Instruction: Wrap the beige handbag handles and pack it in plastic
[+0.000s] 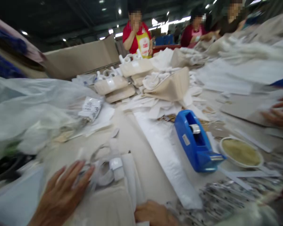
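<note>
At the near edge of the bench [136,141], the left hand [61,196] lies flat with its fingers spread, grasping nothing. Its fingertips are just beside a banded white strap bundle [109,171]. Below and right of the bundle, the right hand [155,215] shows only its back, so its grip cannot be told. A blue tape dispenser [195,141] stands farther right.

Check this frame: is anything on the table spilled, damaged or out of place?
Nothing looks spilled or broken. Paper scraps lie strewn loosely across the table behind the blue tape dispenser, which stands upright beside a bowl. Motion blur hides finer detail.
</note>
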{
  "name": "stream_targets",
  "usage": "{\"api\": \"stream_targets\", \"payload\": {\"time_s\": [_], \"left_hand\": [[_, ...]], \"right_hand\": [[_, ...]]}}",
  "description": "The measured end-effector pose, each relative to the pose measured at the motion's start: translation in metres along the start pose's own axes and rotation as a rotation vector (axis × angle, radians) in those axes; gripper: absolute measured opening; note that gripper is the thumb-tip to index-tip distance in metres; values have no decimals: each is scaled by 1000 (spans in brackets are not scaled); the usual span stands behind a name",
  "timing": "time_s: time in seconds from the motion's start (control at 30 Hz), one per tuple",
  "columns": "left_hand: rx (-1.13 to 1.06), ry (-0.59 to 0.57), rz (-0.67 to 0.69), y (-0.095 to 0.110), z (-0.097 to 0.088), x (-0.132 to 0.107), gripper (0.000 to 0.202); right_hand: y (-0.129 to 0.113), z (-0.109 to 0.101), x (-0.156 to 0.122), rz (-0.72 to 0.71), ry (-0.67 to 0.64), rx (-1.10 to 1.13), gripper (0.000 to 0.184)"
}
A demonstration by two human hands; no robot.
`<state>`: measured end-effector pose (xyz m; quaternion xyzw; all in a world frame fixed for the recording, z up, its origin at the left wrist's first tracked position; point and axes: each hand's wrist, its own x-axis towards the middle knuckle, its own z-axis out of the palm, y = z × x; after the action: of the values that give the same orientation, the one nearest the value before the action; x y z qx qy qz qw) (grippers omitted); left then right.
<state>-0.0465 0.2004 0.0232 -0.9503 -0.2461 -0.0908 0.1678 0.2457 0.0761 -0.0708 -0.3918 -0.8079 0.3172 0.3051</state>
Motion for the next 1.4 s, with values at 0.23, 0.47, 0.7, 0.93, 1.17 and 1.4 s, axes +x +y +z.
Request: {"api": "stream_targets", "payload": {"time_s": [0.23, 0.47, 0.7, 0.93, 1.17, 1.4], "left_hand": [[-200, -500, 401, 88, -83, 64, 40], [-227, -691, 478, 104, -88, 81, 28], [-190, -814, 451, 100, -86, 78, 28], [-201, -776, 360, 103, -93, 82, 22], [-254, -753, 360, 109, -85, 80, 13], [-129, -724, 428, 111, -82, 64, 13]], "right_hand": [[-30, 19, 0, 10, 90, 297, 16], [-28, 19, -1, 44, 38, 284, 8], [-27, 24, -3, 65, 47, 253, 9], [-32, 26, 3, 178, 96, 227, 14], [-44, 28, 14, 95, 108, 39, 7], [-37, 39, 9, 60, 198, 209, 36]]}}
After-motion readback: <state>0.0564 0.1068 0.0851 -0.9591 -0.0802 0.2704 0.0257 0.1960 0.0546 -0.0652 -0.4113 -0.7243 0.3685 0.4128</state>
